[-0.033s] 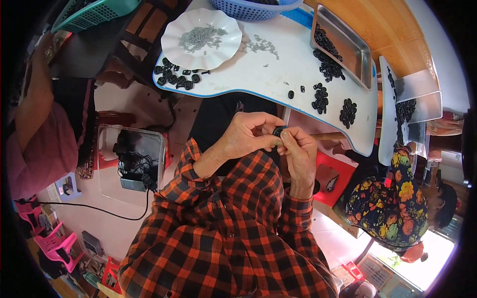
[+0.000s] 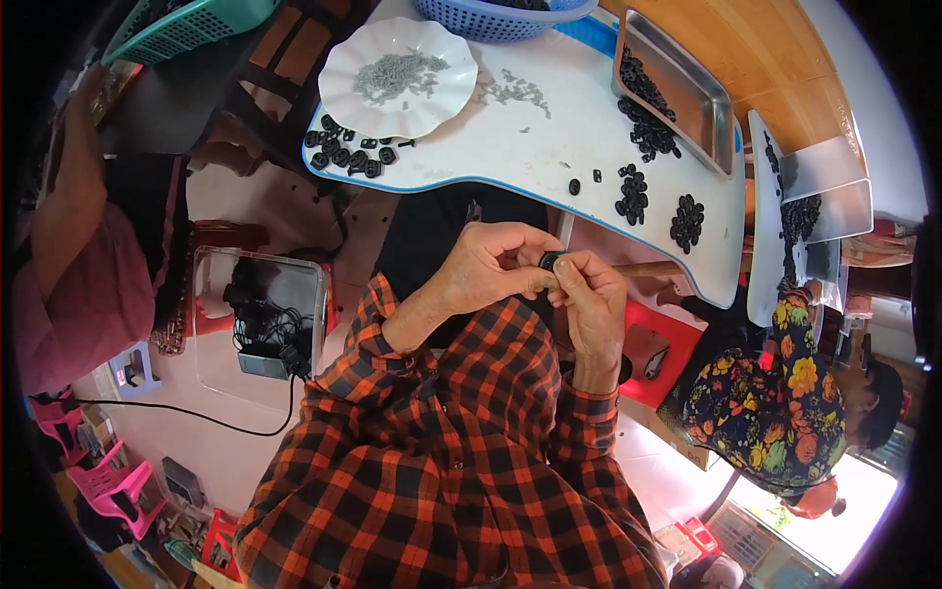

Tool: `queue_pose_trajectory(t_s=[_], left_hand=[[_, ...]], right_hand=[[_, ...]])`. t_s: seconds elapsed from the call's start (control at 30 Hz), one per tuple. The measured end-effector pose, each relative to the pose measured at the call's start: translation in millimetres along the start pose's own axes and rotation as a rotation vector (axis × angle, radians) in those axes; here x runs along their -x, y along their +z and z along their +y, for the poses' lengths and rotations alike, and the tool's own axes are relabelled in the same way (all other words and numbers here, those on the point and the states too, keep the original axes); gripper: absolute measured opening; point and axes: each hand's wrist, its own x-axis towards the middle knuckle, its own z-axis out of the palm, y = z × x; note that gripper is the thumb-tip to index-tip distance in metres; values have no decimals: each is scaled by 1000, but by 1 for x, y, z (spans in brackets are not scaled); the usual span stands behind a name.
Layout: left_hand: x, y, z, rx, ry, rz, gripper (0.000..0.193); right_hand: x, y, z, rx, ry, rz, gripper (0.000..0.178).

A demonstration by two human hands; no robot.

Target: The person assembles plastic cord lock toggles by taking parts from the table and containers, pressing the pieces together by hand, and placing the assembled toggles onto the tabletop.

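Note:
My left hand (image 2: 488, 263) and my right hand (image 2: 591, 302) meet above my lap, just off the near edge of the white table (image 2: 530, 157). Between their fingertips they pinch one small black plastic piece (image 2: 551, 259); the fingers cover most of it. Both hands are closed on it. On the table lie small black oval pieces in piles, one pile (image 2: 633, 194) nearest my right hand and another pile (image 2: 688, 224) farther right. A scalloped white plate (image 2: 339, 83) holds tiny grey parts (image 2: 397, 77), and more grey parts (image 2: 518, 90) are scattered beside it. Larger black pieces (image 2: 348, 152) sit at the left corner.
A metal tray (image 2: 702, 93) with black pieces stands at the back right, a blue basket (image 2: 481, 22) at the back. One person (image 2: 775, 412) in a flowered top works at the right; another person (image 2: 93, 265) is at the left. A clear bin (image 2: 211, 344) holds cables.

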Motion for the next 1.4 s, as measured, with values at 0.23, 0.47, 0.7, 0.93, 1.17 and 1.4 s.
queue_pose_trajectory(t_s=[0.23,0.47,0.7,0.93,1.17,1.4], left_hand=[[3,3,-2,97,-87,-8,27],[6,4,-4,209,-73,-2,27],[7,6,-7,191,-92,-17,25],[7,8,-3,193,-121,-13,24],[11,7,-2,136,-126,38,22],[12,5,3,133,-111,56,25]], right_hand=[[10,11,6,97,-91,96,12],[10,16,10,14,-98,104,13],[11,16,9,-43,-70,106,14],[13,21,9,-161,-27,113,15],[11,18,17,-201,-9,66,15],[9,23,14,-164,-37,72,18]])
